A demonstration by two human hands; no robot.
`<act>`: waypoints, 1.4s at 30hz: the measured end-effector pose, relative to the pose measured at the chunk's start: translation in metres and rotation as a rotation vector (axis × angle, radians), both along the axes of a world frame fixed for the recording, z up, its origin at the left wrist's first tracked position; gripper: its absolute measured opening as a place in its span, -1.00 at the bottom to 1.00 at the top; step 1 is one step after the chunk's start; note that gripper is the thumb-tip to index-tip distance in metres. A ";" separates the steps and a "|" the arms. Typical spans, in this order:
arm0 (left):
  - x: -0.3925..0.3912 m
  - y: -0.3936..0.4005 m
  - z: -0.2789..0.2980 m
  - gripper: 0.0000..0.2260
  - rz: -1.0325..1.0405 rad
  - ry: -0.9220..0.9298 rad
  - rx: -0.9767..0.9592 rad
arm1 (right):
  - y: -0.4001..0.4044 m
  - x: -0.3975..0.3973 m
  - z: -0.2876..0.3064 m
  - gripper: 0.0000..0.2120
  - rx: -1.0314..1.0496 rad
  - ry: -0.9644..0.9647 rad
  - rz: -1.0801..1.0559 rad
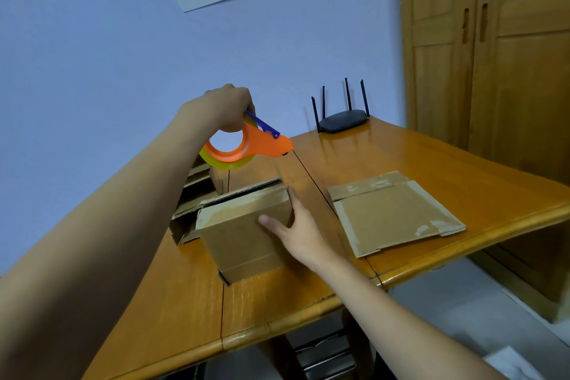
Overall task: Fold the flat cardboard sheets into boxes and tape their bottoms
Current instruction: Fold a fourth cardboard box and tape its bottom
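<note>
Steadying the box (243,231) mid-surface with my right hand (296,234) spread open, left hand (229,108) gripping the dispenser (246,145) above, I judge its bottom taped; one flat sheet (394,213) remains at right.

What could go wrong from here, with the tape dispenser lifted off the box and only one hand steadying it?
1. The left hand holds the tape dispenser in the air above the box; its cutter end could catch the right hand on the way back down.
2. The right hand rests with straight fingers on the box, not gripping, so the box may slide on the glossy table when tape is pressed on.
</note>
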State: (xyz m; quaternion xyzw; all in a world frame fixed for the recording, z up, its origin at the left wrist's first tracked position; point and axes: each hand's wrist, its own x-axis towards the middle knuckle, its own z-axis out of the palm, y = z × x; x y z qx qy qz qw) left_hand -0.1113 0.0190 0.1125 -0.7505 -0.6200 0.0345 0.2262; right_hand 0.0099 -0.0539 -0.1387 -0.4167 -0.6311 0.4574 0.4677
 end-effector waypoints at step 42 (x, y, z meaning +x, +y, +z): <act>0.012 -0.012 -0.011 -0.68 -0.037 -0.015 0.049 | -0.042 0.012 0.033 -0.74 0.606 -0.174 -0.461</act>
